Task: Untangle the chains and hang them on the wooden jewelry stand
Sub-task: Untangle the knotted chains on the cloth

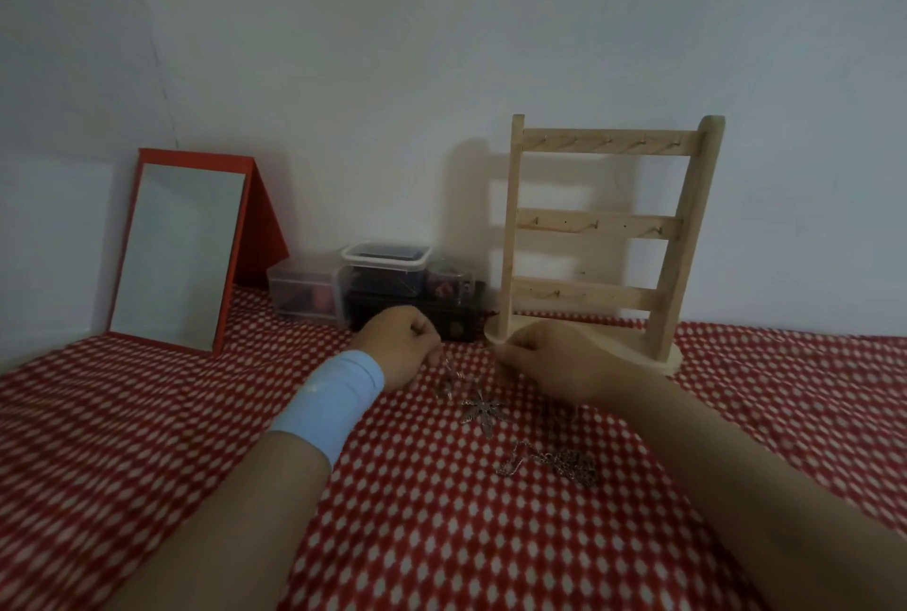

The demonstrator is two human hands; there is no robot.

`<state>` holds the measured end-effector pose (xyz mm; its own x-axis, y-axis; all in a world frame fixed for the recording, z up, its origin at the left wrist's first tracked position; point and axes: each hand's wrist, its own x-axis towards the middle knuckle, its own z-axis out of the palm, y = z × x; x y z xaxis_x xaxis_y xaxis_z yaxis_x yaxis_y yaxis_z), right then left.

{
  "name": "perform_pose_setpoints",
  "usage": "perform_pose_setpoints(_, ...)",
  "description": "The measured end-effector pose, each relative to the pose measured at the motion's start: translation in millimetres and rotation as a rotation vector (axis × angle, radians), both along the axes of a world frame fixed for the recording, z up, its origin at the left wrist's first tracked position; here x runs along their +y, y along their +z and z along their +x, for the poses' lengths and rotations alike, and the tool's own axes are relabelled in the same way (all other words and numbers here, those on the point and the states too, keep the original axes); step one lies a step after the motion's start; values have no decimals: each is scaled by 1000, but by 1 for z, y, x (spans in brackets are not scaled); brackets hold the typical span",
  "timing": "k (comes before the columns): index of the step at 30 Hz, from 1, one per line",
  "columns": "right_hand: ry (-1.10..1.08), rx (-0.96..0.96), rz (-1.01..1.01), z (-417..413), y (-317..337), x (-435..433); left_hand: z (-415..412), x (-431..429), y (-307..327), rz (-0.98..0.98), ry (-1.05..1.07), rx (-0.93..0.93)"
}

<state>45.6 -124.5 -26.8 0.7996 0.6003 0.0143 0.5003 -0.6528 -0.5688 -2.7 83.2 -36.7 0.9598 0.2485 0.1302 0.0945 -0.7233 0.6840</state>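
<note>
At frame centre, my left hand (397,345) pinches a thin chain (449,377) that sags rightward toward my right hand (545,360), whose fingers are curled; its grip is too blurred to tell. The leaf pendant (478,407) lies just below, between them. The wooden jewelry stand (603,237) rises directly behind my right hand, the nearer one.

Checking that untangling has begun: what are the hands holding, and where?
The left hand and right hand each seem to pinch a thin strand of the chain, above its leaf pendant; exact spots are blurred.
</note>
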Motion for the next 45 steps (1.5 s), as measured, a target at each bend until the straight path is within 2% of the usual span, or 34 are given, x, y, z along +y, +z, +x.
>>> perform_pose_setpoints(4, -14, -150, -40, 5, -13, 6, 0, 6, -11, 224, 74, -2)
perform_pose_setpoints(6, 0, -186, -83, 7, -15, 5, -4, 2, -3, 366, 58, -59)
perform_pose_setpoints(8, 5, -271, -136, 10, -18, 4, -8, -7, 11, 409, -21, -76)
perform_pose_setpoints(10, 23, -389, -175, 12, -21, 4, -12, -22, 20, 346, -145, 51)
perform_pose_setpoints(12, 73, -434, -153, 12, -21, 5, -13, -35, 17, 380, -231, 167)
perform_pose_setpoints(16, 209, -406, -125, 7, -23, 7, -5, -29, 0, 492, -225, 158)
perform_pose_setpoints(22, 259, -375, -95, 6, -25, 11, -13, -25, -3, 608, -245, 32)
perform_pose_setpoints(28, 294, -315, -122, 7, -22, 9, -18, -15, -5, 386, -290, 245)
perform_pose_setpoints(30, 293, -318, -142, 6, -20, 10, -21, -14, -4, 314, -320, 260)
perform_pose_setpoints(33, 292, -319, -166, 4, -17, 10, -26, -17, -2, 127, -365, 182)
perform_pose_setpoints(36, 294, -302, -185, 3, -15, 9, -33, -16, -9, 31, -366, 48)
perform_pose_setpoints(41, 249, -238, -98, 1, -5, 3, -39, -17, -13, -265, -311, -88)
perform_pose_setpoints(45, 234, -96, -172, -10, 4, 3, -44, -21, -6, -323, -340, 34)
